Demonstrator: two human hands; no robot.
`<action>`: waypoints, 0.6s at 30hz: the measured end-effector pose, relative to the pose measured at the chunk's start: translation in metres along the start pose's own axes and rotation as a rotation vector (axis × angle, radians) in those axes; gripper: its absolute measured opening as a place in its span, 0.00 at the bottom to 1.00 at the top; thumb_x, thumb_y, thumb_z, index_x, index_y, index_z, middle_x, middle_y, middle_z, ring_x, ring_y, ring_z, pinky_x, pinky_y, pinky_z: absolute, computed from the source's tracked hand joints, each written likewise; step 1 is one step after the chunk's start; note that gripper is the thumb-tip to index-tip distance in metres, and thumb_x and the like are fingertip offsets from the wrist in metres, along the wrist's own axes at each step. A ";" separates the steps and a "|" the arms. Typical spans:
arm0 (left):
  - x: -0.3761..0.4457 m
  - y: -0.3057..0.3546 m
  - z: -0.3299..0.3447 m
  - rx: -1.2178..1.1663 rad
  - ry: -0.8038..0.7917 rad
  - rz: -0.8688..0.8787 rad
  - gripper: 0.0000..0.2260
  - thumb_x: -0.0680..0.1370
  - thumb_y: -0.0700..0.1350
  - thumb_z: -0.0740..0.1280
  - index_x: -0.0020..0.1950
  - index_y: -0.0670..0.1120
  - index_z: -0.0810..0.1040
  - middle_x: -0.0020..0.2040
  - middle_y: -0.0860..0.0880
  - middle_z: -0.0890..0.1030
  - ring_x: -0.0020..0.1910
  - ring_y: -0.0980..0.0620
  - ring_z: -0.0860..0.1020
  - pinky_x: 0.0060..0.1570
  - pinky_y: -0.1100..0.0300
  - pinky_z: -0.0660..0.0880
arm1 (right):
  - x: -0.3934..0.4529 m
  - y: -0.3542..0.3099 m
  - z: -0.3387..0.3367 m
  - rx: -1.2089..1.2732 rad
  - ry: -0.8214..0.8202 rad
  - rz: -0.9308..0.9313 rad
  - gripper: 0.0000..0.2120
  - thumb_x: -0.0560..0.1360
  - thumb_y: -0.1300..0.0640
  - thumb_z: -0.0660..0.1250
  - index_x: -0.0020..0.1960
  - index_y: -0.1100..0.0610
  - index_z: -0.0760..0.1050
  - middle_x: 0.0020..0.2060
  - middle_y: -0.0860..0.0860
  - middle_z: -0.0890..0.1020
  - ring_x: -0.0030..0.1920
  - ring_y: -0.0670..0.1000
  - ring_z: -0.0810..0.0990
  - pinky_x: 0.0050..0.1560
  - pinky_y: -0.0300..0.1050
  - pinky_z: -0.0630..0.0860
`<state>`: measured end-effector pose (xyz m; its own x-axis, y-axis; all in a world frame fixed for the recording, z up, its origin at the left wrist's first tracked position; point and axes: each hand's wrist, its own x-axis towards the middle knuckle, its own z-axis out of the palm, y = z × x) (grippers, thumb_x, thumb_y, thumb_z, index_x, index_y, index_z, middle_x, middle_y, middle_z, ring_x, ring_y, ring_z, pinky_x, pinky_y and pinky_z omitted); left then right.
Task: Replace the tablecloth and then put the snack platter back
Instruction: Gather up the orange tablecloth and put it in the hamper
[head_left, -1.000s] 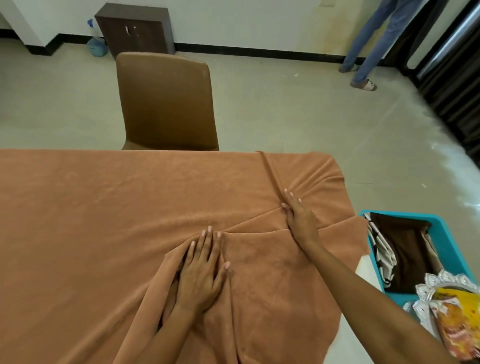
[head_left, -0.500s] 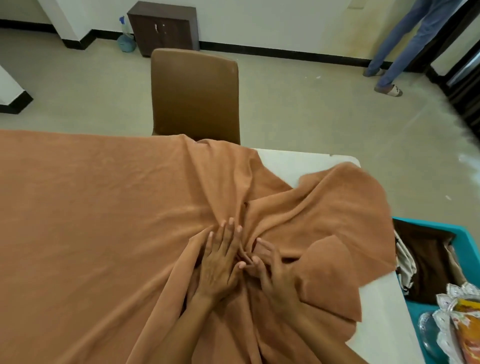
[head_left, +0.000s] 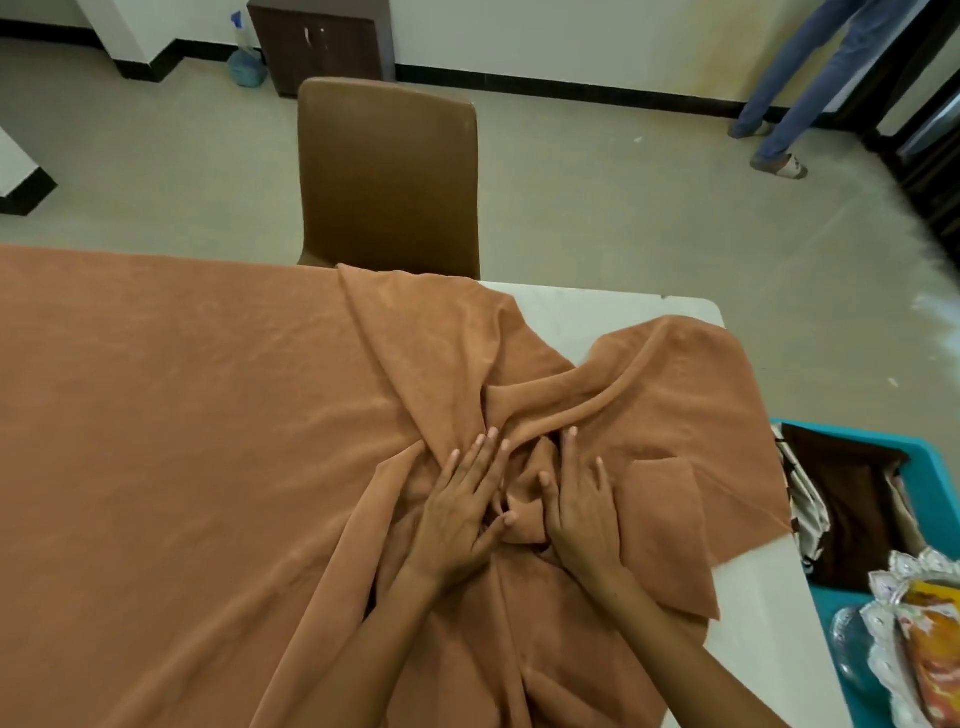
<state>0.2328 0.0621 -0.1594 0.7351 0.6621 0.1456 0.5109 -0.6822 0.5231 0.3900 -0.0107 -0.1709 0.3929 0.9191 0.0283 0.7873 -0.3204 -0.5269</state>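
Note:
An orange-brown tablecloth (head_left: 182, 415) covers most of the white table (head_left: 597, 312). Its right part is bunched into folds toward the middle, leaving the table's far right corner and right edge bare. My left hand (head_left: 457, 509) lies flat on the gathered folds, fingers spread. My right hand (head_left: 582, 504) rests flat beside it, a hand's width to the right, with a lump of cloth between the two thumbs. The snack platter (head_left: 914, 644), with a lacy silver rim and orange packets, sits at the lower right in a blue bin.
A brown chair (head_left: 387, 176) stands at the table's far side. The blue bin (head_left: 935, 483) to the right holds dark brown and patterned cloths (head_left: 852, 499). A person's legs (head_left: 795, 88) stand at the back right. A dark cabinet (head_left: 319, 41) and a spray bottle stand by the wall.
My right hand slid from the far right of the cloth to beside my left hand, dragging the cloth inward. The table's right corner became bare.

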 end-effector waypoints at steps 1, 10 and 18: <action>0.006 0.009 0.001 -0.011 0.008 -0.038 0.31 0.80 0.62 0.44 0.78 0.47 0.52 0.78 0.48 0.52 0.77 0.54 0.50 0.74 0.53 0.48 | 0.000 -0.003 -0.006 0.128 0.032 0.031 0.27 0.81 0.47 0.44 0.77 0.58 0.48 0.75 0.52 0.59 0.73 0.48 0.61 0.73 0.54 0.58; 0.022 0.040 0.053 0.077 -0.020 -0.231 0.26 0.81 0.56 0.44 0.77 0.46 0.57 0.77 0.47 0.58 0.75 0.51 0.56 0.71 0.50 0.56 | 0.030 0.002 -0.107 0.035 0.186 0.095 0.41 0.73 0.29 0.37 0.76 0.56 0.53 0.75 0.50 0.50 0.75 0.48 0.47 0.72 0.62 0.53; 0.024 0.042 0.057 0.134 -0.002 -0.215 0.28 0.82 0.57 0.42 0.77 0.44 0.56 0.77 0.47 0.58 0.76 0.51 0.55 0.71 0.50 0.57 | 0.085 0.110 -0.075 -0.326 -0.073 0.094 0.44 0.67 0.24 0.46 0.76 0.43 0.38 0.77 0.47 0.42 0.76 0.52 0.40 0.71 0.63 0.41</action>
<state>0.2971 0.0320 -0.1817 0.6042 0.7958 0.0414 0.7097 -0.5610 0.4261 0.5455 0.0146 -0.1630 0.4456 0.8922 -0.0743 0.8642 -0.4503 -0.2245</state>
